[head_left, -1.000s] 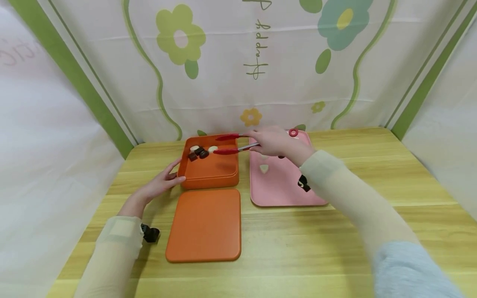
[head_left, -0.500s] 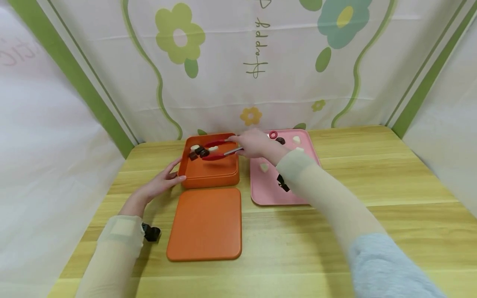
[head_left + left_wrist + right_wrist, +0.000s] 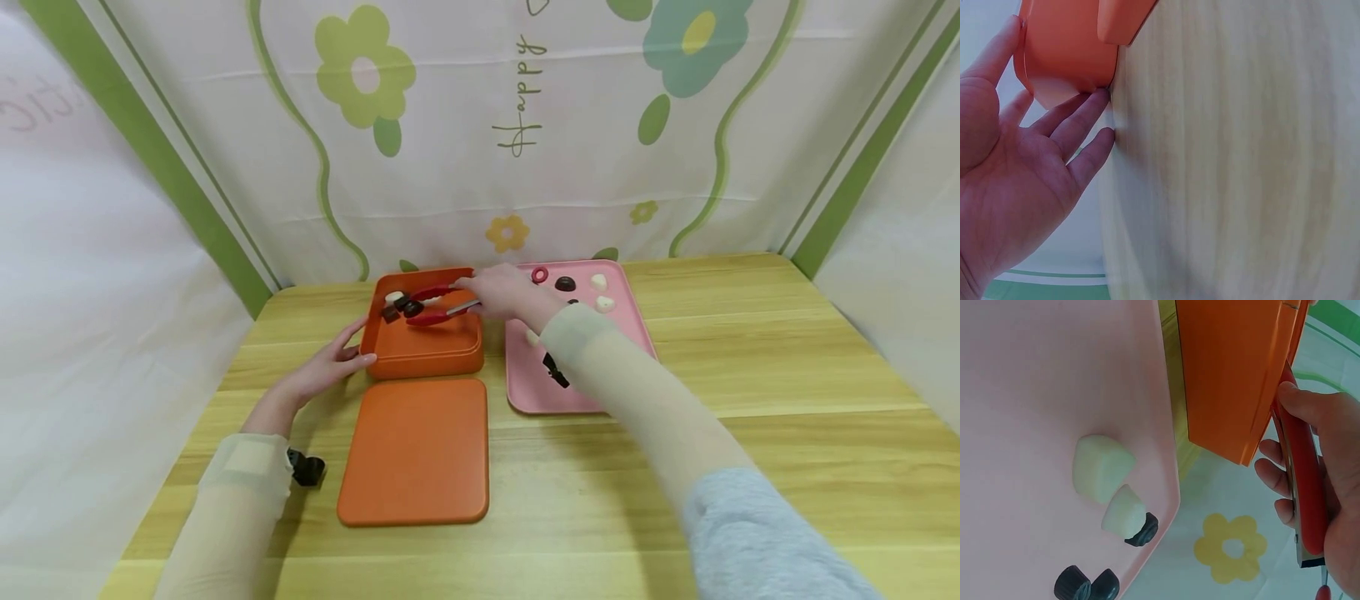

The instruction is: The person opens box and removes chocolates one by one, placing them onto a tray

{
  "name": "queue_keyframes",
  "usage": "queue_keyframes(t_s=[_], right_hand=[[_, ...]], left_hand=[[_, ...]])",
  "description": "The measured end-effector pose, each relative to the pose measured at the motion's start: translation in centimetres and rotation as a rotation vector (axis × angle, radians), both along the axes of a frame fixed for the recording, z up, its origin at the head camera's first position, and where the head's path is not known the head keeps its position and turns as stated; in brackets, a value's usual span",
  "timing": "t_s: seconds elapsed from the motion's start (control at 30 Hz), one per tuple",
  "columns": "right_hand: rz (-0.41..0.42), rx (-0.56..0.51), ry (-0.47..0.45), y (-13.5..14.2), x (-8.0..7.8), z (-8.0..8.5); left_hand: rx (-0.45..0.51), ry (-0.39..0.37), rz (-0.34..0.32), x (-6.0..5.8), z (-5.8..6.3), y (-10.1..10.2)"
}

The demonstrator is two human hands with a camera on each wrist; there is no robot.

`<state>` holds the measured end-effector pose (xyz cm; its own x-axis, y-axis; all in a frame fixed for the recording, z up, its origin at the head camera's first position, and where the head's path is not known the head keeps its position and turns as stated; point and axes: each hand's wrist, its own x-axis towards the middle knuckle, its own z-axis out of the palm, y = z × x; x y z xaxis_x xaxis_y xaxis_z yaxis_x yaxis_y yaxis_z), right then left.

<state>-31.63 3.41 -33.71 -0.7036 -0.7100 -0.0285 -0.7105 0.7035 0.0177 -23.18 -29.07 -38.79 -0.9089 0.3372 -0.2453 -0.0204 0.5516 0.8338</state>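
Note:
My right hand (image 3: pixel 498 292) grips red-and-steel tongs (image 3: pixel 429 318); in the right wrist view, the thumb lies along the red handle (image 3: pixel 1307 481). The tong tips are spread low inside the square orange box (image 3: pixel 427 367), either side of a white piece they partly hide. Dark chocolate-like pieces (image 3: pixel 412 309) and another white one (image 3: pixel 393 297) lie beside the tips. At the box's left side rests my left hand (image 3: pixel 326 367), thumb at the front corner. The left wrist view has its extended fingertips (image 3: pixel 1094 103) touching the orange wall.
A flat orange lid (image 3: pixel 412 454) lies in front of the box. To the right is a pink tray (image 3: pixel 536 396) with several white pieces (image 3: pixel 604 304) and dark ones (image 3: pixel 566 284). A flowered cloth (image 3: pixel 442 167) hangs behind the wooden table (image 3: pixel 600 500).
My right hand has moved left from over the tray's edge, lowering the tongs into the box around the white piece. The left hand has stayed at the box.

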Motion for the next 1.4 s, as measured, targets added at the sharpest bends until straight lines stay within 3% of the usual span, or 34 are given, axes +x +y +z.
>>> queue_keyframes(t_s=[0.33, 0.8, 1.4], right_hand=[[-0.006, -0.055, -0.077, 0.2, -0.1, -0.1], [-0.004, 0.025, -0.044, -1.1, 0.2, 0.0], [0.002, -0.016, -0.04, -0.8, 0.8, 0.4]], left_hand=[[-0.004, 0.009, 0.003, -0.1, -0.2, -0.1], [-0.015, 0.006, -0.002, -0.2, -0.2, -0.1], [-0.009, 0.009, -0.004, 0.0, 0.0, 0.0]])
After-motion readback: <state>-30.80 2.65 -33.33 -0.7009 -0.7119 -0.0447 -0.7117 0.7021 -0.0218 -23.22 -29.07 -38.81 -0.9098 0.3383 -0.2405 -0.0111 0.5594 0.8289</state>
